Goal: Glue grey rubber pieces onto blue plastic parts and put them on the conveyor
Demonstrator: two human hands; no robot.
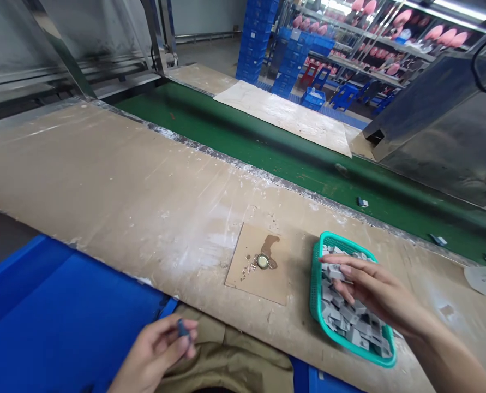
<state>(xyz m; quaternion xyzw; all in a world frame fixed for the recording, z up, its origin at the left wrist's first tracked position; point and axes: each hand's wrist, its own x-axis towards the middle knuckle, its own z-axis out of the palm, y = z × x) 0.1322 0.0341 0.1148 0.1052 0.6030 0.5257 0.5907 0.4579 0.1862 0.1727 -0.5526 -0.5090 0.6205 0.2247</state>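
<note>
Meanwhile right hand [373, 292] pinches grey block [336, 272] over teal mesh basket [317, 273]; left hand [156, 352] grips small dark piece [183, 329].

Small dark blue-grey part [182, 328]: being pinched between left hand's [155, 355] fingers [185, 341], standing roughly upright, low near front edge of bench [115, 191].

Grey blocky parts [351, 319]: lying jumbled, filling teal basket [317, 278] sitting on bench at right. One grey part [335, 272] being gripped by right hand [373, 292] over heap.
</note>
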